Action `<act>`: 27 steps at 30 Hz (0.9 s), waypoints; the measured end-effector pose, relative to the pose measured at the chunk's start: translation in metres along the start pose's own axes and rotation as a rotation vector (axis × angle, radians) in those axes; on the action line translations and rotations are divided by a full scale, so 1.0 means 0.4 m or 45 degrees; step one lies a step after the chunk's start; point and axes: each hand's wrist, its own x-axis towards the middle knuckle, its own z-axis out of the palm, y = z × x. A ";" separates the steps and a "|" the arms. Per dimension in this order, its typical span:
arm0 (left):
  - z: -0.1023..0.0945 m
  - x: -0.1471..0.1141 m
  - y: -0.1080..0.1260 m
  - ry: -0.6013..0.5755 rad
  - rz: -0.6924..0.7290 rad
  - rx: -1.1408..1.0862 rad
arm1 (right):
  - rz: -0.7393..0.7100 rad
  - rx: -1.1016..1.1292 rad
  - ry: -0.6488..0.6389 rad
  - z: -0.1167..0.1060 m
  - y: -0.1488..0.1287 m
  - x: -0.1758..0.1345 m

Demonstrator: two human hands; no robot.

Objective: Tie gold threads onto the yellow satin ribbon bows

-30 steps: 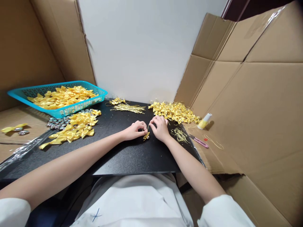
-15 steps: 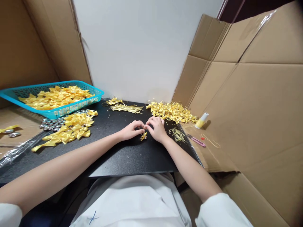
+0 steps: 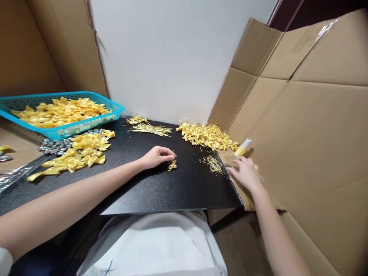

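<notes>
Between the thumb and fingertips of my left hand (image 3: 157, 157) is the thin cord of a small yellow ribbon bow (image 3: 172, 165). A silvery bell (image 3: 174, 166) hangs at the bow, just above or on the black tabletop (image 3: 166, 191). To the right, my right hand (image 3: 245, 172) reaches over the cardboard, its thumb and fingers apart. Under it lies a pink-handled cutting tool, mostly covered; whether the fingers touch it I cannot tell. Thin yellow cord scraps (image 3: 215, 164) lie just left of that hand.
A blue basket (image 3: 57, 132) of yellow bows stands at the left. Before it are silver bells (image 3: 56, 147) and loose bows (image 3: 89, 147). Cut cords (image 3: 152, 129) and a pile of corded bows (image 3: 207, 136) lie farther back. A thread spool (image 3: 243, 147) stands by the cardboard wall (image 3: 310, 134).
My right hand has left the bow's cord and moved right, over the pink-handled tool. My left hand stays in place, still pinching the cord. The view has shifted slightly.
</notes>
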 end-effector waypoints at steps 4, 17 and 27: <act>0.000 -0.003 0.004 0.029 -0.035 -0.027 | 0.045 -0.144 -0.057 0.024 0.061 -0.057; 0.003 -0.003 0.010 0.062 -0.069 -0.129 | 0.092 0.148 -0.033 0.030 0.052 -0.046; 0.005 0.002 -0.007 0.062 -0.066 -0.163 | -0.403 0.653 -0.247 -0.032 -0.241 0.037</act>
